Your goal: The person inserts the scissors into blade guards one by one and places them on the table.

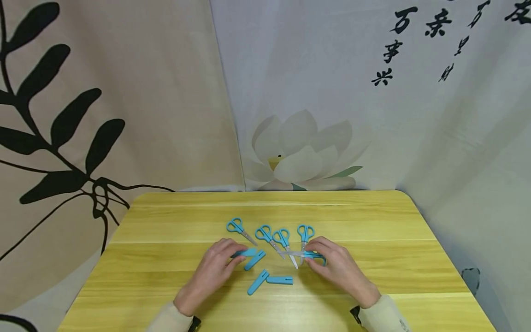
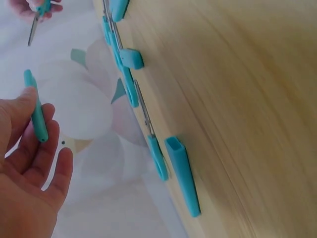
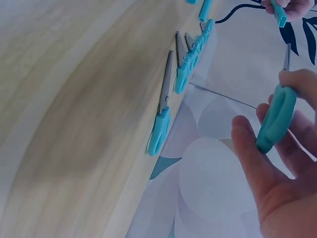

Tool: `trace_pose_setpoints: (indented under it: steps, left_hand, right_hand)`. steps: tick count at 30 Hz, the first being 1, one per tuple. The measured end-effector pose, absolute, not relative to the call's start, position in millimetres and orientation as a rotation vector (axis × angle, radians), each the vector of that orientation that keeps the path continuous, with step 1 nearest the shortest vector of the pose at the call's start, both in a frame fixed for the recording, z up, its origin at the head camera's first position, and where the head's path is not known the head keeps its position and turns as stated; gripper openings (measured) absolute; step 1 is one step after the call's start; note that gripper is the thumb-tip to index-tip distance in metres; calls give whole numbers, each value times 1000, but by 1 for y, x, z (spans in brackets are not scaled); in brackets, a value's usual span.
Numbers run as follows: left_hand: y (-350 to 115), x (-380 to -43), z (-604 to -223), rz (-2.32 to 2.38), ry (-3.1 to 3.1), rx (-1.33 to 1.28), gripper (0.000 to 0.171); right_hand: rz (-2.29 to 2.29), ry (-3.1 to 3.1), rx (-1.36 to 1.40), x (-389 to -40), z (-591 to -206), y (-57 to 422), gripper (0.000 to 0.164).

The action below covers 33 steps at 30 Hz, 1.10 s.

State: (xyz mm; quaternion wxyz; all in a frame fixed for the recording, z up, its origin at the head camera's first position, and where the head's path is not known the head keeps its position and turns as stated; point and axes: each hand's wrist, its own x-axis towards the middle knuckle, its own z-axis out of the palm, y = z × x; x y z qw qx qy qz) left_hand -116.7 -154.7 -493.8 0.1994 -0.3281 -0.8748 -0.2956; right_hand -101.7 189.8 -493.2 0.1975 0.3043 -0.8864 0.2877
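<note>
My left hand (image 1: 213, 266) pinches a blue blade cover (image 2: 35, 109) between thumb and fingers, lifted off the table. In my right hand (image 1: 341, 267) is a pair of scissors (image 3: 277, 119), gripped by its blue handles. Its blades point left, toward the cover, and the two are apart. Beyond the hands lie several more blue-handled scissors, among them one at the left (image 1: 235, 225) and one at the right (image 1: 306, 232), handles away from me. Three loose covers rest on the table: one just beside my left hand (image 1: 255, 260), one slanted (image 1: 258, 282) and one lying crosswise (image 1: 280, 280).
The wooden table (image 1: 145, 276) has its far edge against hanging cloth. A flower print (image 1: 303, 157) and black characters mark the backdrop; dark leaves (image 1: 66, 115) are printed at the left.
</note>
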Motion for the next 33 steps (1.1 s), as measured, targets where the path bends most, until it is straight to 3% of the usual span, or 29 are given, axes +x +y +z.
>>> trace_pose_setpoints:
  steps: [33]
  left_hand:
    - [-132, -109, -488, -868, -2423, -952, 24]
  right_hand:
    - [816, -2469, 898, -100, -487, 167, 23]
